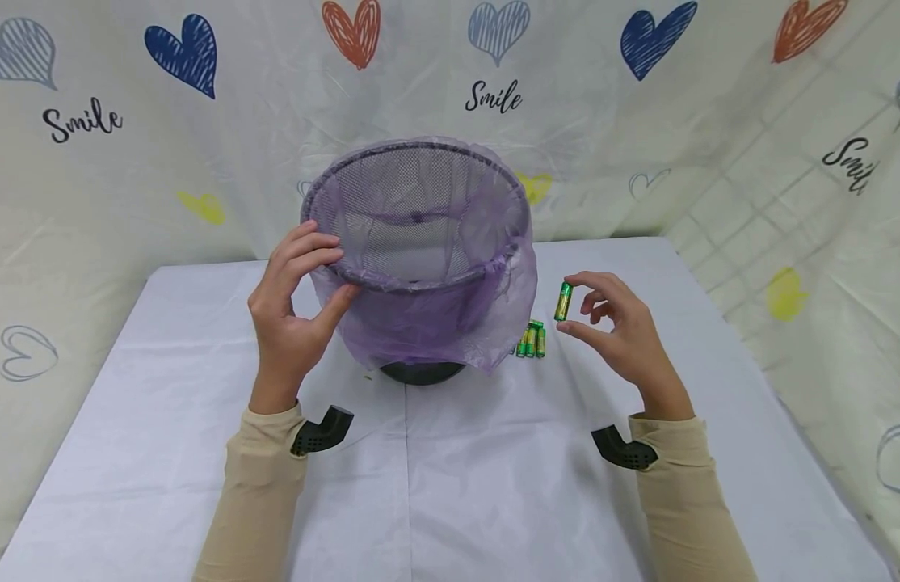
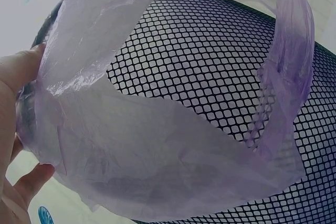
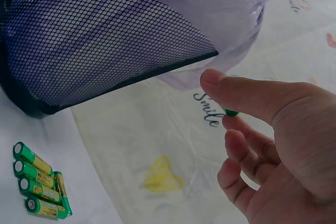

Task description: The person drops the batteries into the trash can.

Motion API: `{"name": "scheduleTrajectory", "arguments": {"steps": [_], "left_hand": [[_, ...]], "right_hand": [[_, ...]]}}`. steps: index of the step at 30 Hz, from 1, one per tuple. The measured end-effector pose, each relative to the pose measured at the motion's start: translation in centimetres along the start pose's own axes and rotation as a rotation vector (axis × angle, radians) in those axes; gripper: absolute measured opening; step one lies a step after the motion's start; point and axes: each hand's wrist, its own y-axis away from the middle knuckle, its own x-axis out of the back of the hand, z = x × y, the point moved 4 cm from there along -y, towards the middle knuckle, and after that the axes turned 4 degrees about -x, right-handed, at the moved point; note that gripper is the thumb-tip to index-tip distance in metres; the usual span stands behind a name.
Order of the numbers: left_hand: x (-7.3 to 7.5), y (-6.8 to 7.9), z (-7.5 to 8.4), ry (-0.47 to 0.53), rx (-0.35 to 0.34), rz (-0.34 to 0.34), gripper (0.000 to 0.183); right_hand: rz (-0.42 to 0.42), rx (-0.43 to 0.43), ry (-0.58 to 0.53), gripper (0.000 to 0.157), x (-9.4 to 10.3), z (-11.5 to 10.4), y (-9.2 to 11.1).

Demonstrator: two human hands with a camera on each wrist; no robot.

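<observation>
A gap is separating the round, purple-plastic-lined black mesh basket (image 1: 421,315) from 1 green-and-gold cylindrical battery (image 1: 563,301) at its right; white tablecloth (image 1: 494,493) is stretching in front. My left hand (image 1: 286,315) is gripping the basket's rim; my right hand (image 1: 620,331) is pinching the battery between thumb and forefinger, other fingers curling.

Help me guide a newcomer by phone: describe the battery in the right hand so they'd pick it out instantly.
Find the dark mesh basket lined with a purple bag on the white-covered table. Just right of it, the person's right hand pinches a small green-and-gold battery. Unlike the similar batteries lying on the table, this one is held in the air.
</observation>
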Motion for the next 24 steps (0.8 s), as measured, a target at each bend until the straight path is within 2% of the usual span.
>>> {"name": "scheduleTrajectory", "arguments": {"steps": [10, 24], "left_hand": [[0.0, 0.1, -0.2, 0.005, 0.007, -0.001, 0.047], [0.0, -0.1, 0.4, 0.011, 0.009, -0.003, 0.048]], "right_hand": [[-0.002, -0.017, -0.072, 0.054, 0.4, -3.5, 0.2], [0.039, 0.007, -0.084, 0.055, 0.7, -4.6, -0.2]]}}
